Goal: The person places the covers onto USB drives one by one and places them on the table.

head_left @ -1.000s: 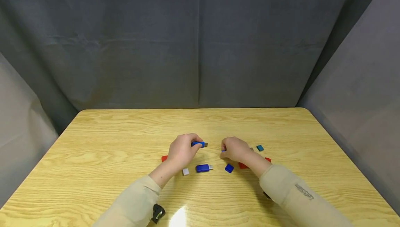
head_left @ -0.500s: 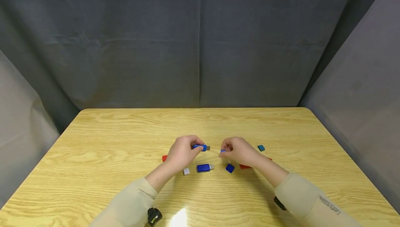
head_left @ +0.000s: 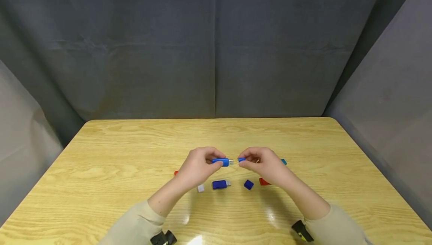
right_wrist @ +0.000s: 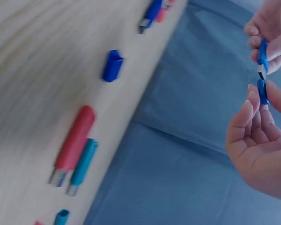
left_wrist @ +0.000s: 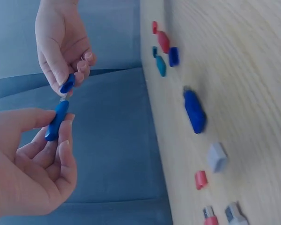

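Observation:
My left hand [head_left: 200,165] pinches a blue USB stick [head_left: 221,162] between thumb and fingers, its metal plug pointing right. Facing it, my right hand [head_left: 263,162] pinches a small blue cap [head_left: 241,159]. In the head view a narrow gap shows between plug and cap. From the left wrist, the plug's tip overlaps the open mouth of the cap [left_wrist: 68,83]. Both hands are raised over the table. Below them lie a darker blue USB stick [head_left: 219,184] with bare plug and a dark blue cap [head_left: 248,184].
A white cap [head_left: 200,188] lies left of the dark blue stick. At the right are a red stick [right_wrist: 76,138], a teal stick [right_wrist: 84,161] and a teal cap [right_wrist: 62,217]. A red cap [left_wrist: 201,179] and more sticks lie leftward. Grey curtain [head_left: 216,50] stands behind the table.
The left hand has moved slightly right with the blue USB stick, and the right hand has lifted and turned the blue cap toward it. The plug and cap are closer together.

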{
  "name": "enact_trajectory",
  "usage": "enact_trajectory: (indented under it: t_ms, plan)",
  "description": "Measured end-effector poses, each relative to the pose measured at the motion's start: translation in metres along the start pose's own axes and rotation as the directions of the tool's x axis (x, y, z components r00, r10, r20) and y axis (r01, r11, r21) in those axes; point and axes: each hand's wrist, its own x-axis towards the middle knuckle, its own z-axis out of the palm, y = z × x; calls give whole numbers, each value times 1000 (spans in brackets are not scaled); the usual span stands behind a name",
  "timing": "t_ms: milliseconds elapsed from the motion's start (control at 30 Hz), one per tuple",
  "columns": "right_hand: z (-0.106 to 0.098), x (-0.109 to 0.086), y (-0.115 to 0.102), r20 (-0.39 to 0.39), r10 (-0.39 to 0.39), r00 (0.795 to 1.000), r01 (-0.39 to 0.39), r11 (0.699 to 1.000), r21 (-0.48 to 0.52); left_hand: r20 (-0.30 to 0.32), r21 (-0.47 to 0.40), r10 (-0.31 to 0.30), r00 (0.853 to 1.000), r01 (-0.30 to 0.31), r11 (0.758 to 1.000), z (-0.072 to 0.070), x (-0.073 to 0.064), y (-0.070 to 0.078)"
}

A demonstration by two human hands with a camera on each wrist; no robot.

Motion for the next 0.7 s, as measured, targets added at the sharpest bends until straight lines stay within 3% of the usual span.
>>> enact_trajectory:
  t_ms: [400,700]
  plan:
    - [-7,-13,-19,4,-15,1000,15,1000,6,12,-20,55,998,-55,998,-2,-11,16]
    - [-6,-14,-23,32,-11,999,10,1000,27,25,-47,44,999,-43,998,-1,-12,16]
